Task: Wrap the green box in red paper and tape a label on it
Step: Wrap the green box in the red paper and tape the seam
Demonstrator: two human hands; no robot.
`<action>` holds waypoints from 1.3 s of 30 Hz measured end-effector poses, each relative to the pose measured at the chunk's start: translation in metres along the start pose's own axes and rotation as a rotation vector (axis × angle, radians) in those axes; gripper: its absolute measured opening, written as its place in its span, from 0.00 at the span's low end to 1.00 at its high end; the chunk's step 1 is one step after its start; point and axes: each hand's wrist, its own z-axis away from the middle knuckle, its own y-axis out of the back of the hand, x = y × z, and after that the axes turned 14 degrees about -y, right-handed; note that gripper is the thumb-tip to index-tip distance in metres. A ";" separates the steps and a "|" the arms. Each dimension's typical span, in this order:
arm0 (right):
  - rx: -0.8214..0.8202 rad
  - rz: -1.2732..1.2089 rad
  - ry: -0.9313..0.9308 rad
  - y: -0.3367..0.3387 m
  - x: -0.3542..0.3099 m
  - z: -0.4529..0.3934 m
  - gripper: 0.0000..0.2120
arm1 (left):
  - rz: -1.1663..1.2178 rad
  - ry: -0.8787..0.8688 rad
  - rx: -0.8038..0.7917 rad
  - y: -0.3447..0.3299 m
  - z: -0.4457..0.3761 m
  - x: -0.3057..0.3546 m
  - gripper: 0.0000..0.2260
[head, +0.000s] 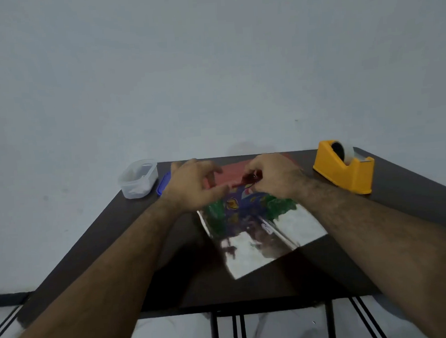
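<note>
One dark table (pixel 116 235), pale wall (pixel 210 65).

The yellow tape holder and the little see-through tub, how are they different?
The yellow tape holder is bright and solid, so you cannot see through it; the see-through tub is clear plastic. The tape holder stands at the table's far right and carries a roll of tape; the tub sits at the far left corner, open on top, with a blue lid lying beside it. Both sit on the table, and the hands touch neither.
</note>
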 end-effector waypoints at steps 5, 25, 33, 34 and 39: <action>-0.103 -0.118 -0.109 0.013 0.015 0.000 0.29 | 0.191 0.163 -0.039 0.007 -0.029 0.014 0.23; -0.302 -0.036 -0.363 0.039 -0.001 0.016 0.33 | 0.136 -0.036 -0.211 0.013 -0.003 0.041 0.08; -0.538 -0.077 -0.233 0.054 -0.008 0.022 0.23 | 0.399 -0.065 -0.156 0.020 0.000 0.063 0.11; -0.581 -0.079 -0.209 0.054 -0.009 0.021 0.26 | 0.421 -0.029 -0.093 0.021 -0.001 0.062 0.11; -0.655 -0.098 -0.115 0.050 -0.011 0.018 0.35 | 0.086 -0.034 -0.333 0.028 -0.005 0.047 0.12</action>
